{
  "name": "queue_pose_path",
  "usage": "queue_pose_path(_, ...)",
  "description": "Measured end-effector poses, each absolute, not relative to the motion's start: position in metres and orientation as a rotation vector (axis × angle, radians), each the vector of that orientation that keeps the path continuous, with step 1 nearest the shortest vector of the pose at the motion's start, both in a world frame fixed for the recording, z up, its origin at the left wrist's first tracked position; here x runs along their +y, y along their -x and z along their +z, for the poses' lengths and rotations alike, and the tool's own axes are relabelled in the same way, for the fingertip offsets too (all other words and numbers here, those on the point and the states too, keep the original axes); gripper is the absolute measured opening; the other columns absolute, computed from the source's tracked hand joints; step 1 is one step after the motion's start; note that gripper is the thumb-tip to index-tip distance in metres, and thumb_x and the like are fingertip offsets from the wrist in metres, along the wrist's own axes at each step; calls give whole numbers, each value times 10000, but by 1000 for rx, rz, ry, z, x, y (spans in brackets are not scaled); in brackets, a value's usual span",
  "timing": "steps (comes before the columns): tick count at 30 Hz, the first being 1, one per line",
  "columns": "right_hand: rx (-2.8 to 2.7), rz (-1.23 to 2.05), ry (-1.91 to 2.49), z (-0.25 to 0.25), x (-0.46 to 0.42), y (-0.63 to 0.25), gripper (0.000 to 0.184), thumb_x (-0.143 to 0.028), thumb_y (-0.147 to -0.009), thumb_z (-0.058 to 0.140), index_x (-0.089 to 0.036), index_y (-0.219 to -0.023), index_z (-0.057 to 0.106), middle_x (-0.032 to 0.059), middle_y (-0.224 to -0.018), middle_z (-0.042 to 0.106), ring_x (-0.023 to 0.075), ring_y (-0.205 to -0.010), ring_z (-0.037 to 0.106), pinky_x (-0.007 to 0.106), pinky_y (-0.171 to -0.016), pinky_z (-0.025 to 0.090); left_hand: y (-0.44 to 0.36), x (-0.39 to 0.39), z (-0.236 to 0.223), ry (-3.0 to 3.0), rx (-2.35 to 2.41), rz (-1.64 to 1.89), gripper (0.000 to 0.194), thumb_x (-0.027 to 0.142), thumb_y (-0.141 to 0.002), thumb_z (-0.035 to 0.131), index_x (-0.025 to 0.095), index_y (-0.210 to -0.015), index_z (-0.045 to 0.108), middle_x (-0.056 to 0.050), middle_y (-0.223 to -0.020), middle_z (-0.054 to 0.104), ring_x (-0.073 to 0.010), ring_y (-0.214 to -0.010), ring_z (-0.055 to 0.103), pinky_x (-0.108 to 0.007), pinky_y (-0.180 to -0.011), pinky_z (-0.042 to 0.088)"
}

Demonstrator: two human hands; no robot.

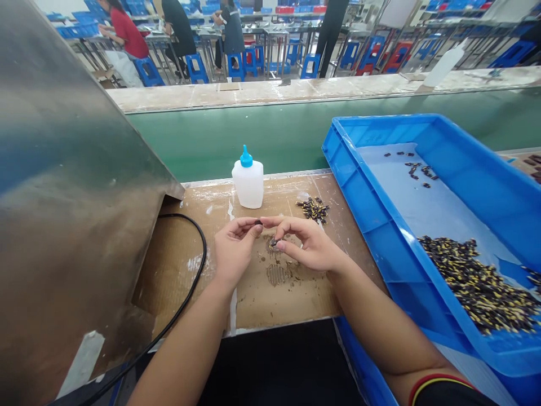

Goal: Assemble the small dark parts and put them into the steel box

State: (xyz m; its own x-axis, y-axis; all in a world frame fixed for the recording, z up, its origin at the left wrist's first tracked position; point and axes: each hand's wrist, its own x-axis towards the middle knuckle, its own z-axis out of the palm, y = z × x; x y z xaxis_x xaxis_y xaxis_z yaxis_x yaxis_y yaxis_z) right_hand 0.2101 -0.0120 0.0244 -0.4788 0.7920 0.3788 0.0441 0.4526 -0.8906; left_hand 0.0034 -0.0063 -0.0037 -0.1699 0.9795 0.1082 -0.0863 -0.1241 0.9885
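Observation:
Over the cardboard-covered bench, my left hand (234, 248) pinches a small dark piece (258, 223) between thumb and fingertips. My right hand (310, 242) reaches one finger to that same piece. Its thumb and another finger are closed on a second small black part (274, 242), too small to name more closely. Just beyond the hands lies a small pile of black-and-yellow parts (315, 208). A white squeeze bottle (249, 183) with a blue nozzle cap stands upright behind my left hand.
A large blue crate (367, 203) on the right holds many black-and-yellow parts (477, 282). To the left rises a metal housing (80, 169), with a black cable (203, 254) curving beside it. Behind the bench runs a green conveyor belt (190, 138); people stand and sit farther back.

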Motion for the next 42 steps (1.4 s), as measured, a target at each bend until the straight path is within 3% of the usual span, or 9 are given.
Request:
queue_pose_path(4,-1858,1100,728,25,-12,-211,71,-276,-1037,718,-231,-994,683,103,-1494,682,284,-1363,670,474,-1112,568,-4,-9,-4,-1164,1182,1477,238,353,-821,915,196,-993,867,-82,-917,834,-166,-807,762,-278,-803,631)
queue_pose_path(8,-1844,1101,749,25,-12,-212,61,-270,-1031,720,-232,-999,684,103,-1520,663,291,-1378,663,454,-1089,587,-3,-8,-8,-1117,1148,1479,301,357,-811,933,217,-1071,872,-83,-970,846,-164,-830,773,-280,-823,638)
queue_pose_path(15,-1846,1129,686,25,-13,-213,58,-264,-1049,707,-227,-1015,678,122,-1552,635,299,-1440,620,457,-1135,568,-2,0,-15,-983,1086,1457,355,423,-769,974,174,-988,847,-77,-878,827,-144,-785,767,-240,-790,628)
queue_pose_path(22,-1856,1126,668,24,-12,-212,60,-281,-1050,701,-237,-1019,674,121,-1427,716,300,-1461,599,459,-1095,600,-4,-8,-7,-1112,1106,1438,308,410,-839,919,154,-973,815,-132,-1057,841,-227,-950,819,-355,-928,668)
queue_pose_path(26,-1851,1155,656,25,-13,-211,72,-298,-1060,700,-245,-1023,669,104,-1357,747,294,-1450,608,485,-1122,580,-5,-11,-3,-1164,1133,1472,269,390,-841,914,162,-954,826,-124,-1025,841,-237,-930,821,-373,-922,675)
queue_pose_path(29,-1785,1149,655,25,-14,-210,146,-346,-1058,726,-229,-986,675,118,-1425,713,286,-1366,666,479,-1105,585,-4,-8,-2,-991,1053,1455,301,394,-761,970,170,-904,829,-110,-980,844,-222,-898,816,-353,-906,672)
queue_pose_path(32,-1642,1103,637,22,-13,-209,176,-360,-1030,773,-217,-967,691,95,-1187,776,230,-1109,751,387,-935,638,-3,-5,0,-789,927,1405,337,382,-655,1029,186,-836,824,-97,-955,845,-185,-863,801,-294,-845,662)
queue_pose_path(35,-1515,1108,635,18,-11,-207,163,-344,-1004,810,-216,-984,711,40,-958,756,171,-864,738,304,-765,635,-3,-3,3,-712,867,1340,347,370,-611,1058,206,-808,824,-82,-961,846,-155,-839,790,-244,-795,653)
queue_pose_path(42,-1390,1180,670,17,-9,-200,198,-378,-972,859,-203,-1064,840,39,-915,797,142,-748,732,255,-664,649,-3,-5,2,-686,795,1307,366,386,-570,1092,240,-772,824,-37,-927,845,-108,-795,776,-166,-757,639)
